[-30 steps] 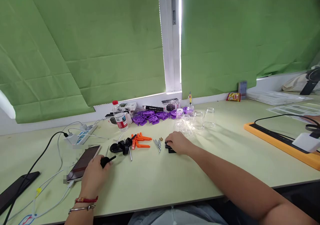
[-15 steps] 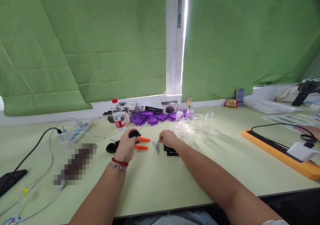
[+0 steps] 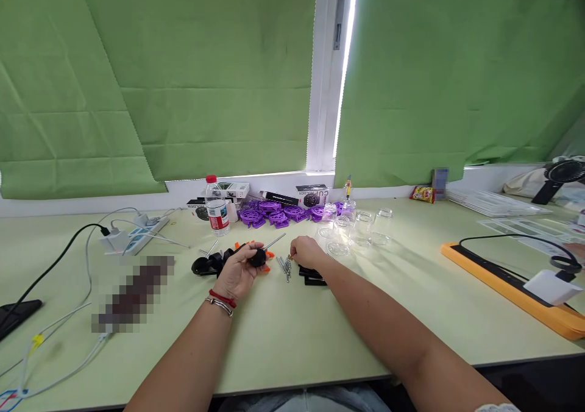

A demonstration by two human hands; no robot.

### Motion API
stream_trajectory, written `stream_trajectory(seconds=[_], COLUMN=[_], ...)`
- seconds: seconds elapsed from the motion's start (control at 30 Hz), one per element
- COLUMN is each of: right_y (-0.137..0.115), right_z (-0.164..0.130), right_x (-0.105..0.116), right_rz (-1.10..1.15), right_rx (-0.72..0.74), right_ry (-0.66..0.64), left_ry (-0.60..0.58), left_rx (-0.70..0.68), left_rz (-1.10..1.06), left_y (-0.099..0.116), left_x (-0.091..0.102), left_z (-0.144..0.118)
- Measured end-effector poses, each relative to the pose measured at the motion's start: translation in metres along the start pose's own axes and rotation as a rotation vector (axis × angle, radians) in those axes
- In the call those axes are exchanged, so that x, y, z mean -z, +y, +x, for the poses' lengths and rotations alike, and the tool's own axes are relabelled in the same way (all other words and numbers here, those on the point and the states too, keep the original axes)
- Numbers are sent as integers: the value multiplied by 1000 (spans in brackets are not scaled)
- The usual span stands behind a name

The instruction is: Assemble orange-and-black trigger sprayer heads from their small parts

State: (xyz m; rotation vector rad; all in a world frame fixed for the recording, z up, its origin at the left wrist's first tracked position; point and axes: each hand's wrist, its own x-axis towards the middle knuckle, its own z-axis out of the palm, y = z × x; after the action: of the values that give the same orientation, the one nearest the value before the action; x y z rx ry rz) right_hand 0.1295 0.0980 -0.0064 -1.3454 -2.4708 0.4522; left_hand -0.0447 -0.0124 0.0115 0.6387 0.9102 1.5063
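here left hand (image 3: pixel 237 270) grips a black screwdriver (image 3: pixel 261 255) — right hand (image 3: pixel 305 252) pinched at screws (image 3: pixel 286 266)

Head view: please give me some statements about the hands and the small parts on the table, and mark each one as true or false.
1. The left hand holds a black part with a metal rod. True.
2. The right hand rests on the water bottle. False: it is at the pile of screws, far from the bottle.
3. The purple parts lie behind the hands, near the window sill. True.
4. The clear glass jars stand on the orange tray. False: they stand on the green table, left of the tray.
5. The left wrist wears a red bracelet. True.
6. A power strip lies at the right of the table. False: it lies at the left.
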Motion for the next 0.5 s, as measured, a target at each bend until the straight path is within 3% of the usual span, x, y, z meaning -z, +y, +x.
stream_trajectory(seconds=[0.13, 0.3, 0.5], right_y=[5, 20, 32], right_z=[-6, -20, -33], right_x=[12, 30, 38], right_rz=[81, 582, 1113], right_rx=[-30, -122, -150], right_ry=[79, 157, 195], left_ry=[95, 17, -124], left_rx=[-41, -34, -6], left_rz=[104, 240, 390], left_y=[-2, -6, 0], left_x=[3, 3, -22], left_z=[5, 9, 25])
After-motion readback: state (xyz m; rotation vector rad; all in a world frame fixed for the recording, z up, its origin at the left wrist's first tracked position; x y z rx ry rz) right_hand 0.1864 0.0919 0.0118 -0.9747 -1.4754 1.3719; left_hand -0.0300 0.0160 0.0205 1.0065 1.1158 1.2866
